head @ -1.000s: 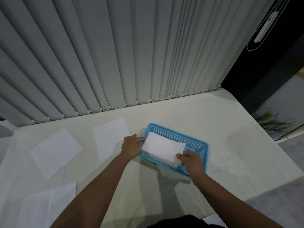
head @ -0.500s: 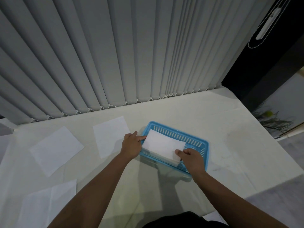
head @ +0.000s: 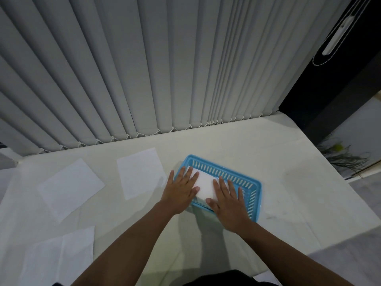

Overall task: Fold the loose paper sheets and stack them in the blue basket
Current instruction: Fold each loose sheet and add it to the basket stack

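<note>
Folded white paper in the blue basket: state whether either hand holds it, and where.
Nothing is held. Both hands, left and right, lie flat and open on the folded white paper in the blue plastic basket.

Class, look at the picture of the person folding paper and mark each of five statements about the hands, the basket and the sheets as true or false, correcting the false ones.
1. Both hands lie flat, palms down, on the folded paper in the blue basket. True: the left hand and the right hand press on it with fingers spread.
2. The basket is red. False: it is blue, with slotted walls.
3. Loose sheets lie on the table to the left of the basket. True.
4. The right hand holds a pen. False: it holds nothing, its fingers are open.
5. Vertical blinds hang behind the table. True.
</note>
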Demonstrator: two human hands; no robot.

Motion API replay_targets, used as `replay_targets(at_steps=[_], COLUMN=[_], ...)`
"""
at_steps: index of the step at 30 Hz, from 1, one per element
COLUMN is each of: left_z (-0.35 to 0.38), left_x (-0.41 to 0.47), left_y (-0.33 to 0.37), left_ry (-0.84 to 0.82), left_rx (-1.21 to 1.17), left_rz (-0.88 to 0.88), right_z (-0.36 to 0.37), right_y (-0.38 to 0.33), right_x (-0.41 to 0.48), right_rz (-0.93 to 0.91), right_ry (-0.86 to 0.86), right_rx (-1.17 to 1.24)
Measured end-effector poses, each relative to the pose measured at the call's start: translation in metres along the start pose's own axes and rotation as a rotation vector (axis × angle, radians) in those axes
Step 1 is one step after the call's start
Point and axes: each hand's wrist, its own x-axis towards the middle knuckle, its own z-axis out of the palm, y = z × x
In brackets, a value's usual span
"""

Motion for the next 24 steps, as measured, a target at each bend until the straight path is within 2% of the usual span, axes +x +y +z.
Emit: replay_targets(at_steps=[4, 11, 16, 20, 24], left_z=[0.004, 0.003, -0.004, -0.011, -0.011], left_x=[0.000, -0.005, -0.018, -0.033, -0.045], left_y=[-0.004, -0.002, 0.000, -0.010, -0.029], left_ry=[0.010, 0.035, 0.080, 0.157, 0.107], left_rx=[0.058, 0.097, -0.021, -0.127, -0.179], left_rz=[0.023, -0.071, -0.174, -0.369, -0.621], right_z=[0.007, 0.005, -0.007, -0.026, -0.043], right_y=[0.003, 0.006, 0.013, 0.015, 0.002], right_x=[0.001, -0.002, -0.004, 0.007, 0.035], right_rz=[0.001, -0.005, -0.058, -0.111, -0.203], right_ry=[-0.013, -0.029, 0.036, 0.100, 0.053], right_rx=[0.000, 0.016, 0.057, 0.113, 0.089])
